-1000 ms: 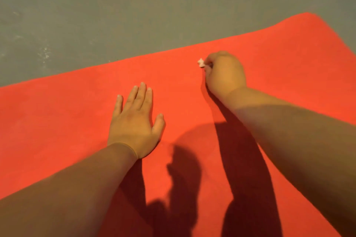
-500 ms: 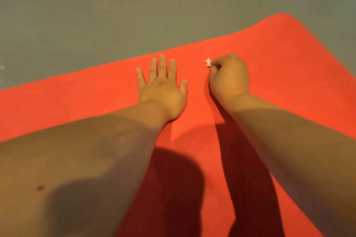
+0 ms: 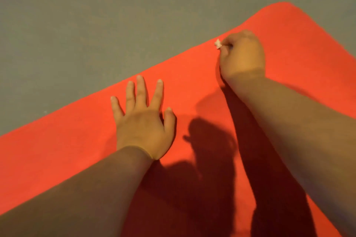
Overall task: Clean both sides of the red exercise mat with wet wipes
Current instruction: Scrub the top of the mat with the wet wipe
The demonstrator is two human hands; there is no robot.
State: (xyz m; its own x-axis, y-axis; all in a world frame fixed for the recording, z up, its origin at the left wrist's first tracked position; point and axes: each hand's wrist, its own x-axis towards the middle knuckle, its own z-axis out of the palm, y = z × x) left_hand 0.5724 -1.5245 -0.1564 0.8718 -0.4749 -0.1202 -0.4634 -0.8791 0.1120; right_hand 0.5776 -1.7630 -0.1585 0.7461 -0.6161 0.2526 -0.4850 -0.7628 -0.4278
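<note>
Now you're wiping the mat (image 3: 77,150) along its far edge, right hand (image 3: 242,56) clenching the wipe (image 3: 217,43), left hand (image 3: 142,121) splayed flat; probably sweeping nearer next.

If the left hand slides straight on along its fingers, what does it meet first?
The left hand has its fingertips near the far edge of the red mat; beyond is only grey floor, so the way looks free.

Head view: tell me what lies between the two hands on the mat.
Only bare red mat lies between the left hand and the right hand, which pinches a wipe. The head view shows it.
</note>
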